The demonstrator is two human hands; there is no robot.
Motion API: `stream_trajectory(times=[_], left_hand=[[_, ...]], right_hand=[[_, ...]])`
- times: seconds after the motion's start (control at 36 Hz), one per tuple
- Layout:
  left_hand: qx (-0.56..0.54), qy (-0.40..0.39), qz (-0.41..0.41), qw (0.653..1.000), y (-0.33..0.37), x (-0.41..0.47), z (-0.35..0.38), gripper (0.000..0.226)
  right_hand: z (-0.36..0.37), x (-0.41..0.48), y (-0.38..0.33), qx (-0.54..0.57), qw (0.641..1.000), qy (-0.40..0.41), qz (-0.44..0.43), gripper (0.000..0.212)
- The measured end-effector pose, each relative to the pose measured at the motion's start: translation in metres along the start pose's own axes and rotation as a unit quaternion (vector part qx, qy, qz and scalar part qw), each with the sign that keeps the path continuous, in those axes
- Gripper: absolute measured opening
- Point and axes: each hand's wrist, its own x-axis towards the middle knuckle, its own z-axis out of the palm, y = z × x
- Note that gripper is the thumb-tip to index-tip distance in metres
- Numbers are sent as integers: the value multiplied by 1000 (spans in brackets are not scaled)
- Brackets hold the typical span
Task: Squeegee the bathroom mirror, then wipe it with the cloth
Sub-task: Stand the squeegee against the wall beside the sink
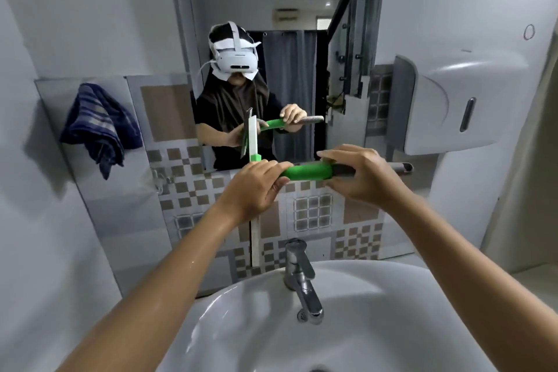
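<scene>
A squeegee [306,171] with a green grip, a grey metal handle and a white blade lies level in front of the mirror [256,9]. Its blade stands upright, near the mirror's lower edge. My left hand [255,183] grips the green part near the blade end. My right hand [359,174] holds the handle where green meets grey, and the tube end sticks out to the right. A dark blue striped cloth [101,127] hangs on the wall at the left. The mirror reflects a person wearing a headset and both hands.
A white sink [377,296] with a chrome tap [302,278] stands directly below my arms. A white paper dispenser [459,100] juts from the right wall beside the mirror. Checkered tiles cover the wall under the mirror.
</scene>
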Motion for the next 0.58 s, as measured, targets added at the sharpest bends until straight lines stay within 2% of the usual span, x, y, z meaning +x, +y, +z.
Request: stream_trajectory(times=[0.06,0.11,0.17,0.19,0.25,0.31,0.36,0.47,0.58], left_hand=[[11,28,-33,999,-1,-12,-1,54],[23,59,-74,995,-2,-25,1,53],[16,93,-138,986,-3,-39,4,48],[10,111,-169,979,-3,-46,5,46],[5,139,-210,968,-1,-58,7,43],[10,147,-223,964,2,-68,8,41],[22,142,-222,965,2,-75,8,40],[21,133,-223,965,-2,-93,5,43],[-43,129,-247,960,-10,-112,0,47]], right_hand=[[8,5,-14,27,998,50,4,48],[19,3,-31,50,987,150,14,39],[35,-1,-45,83,963,246,66,32],[43,-2,-52,110,951,268,107,33],[61,-2,-68,176,930,260,190,41],[75,3,-86,252,912,223,235,47],[88,13,-103,315,895,212,235,48],[113,33,-127,428,842,198,260,63],[131,47,-146,449,838,168,261,73]])
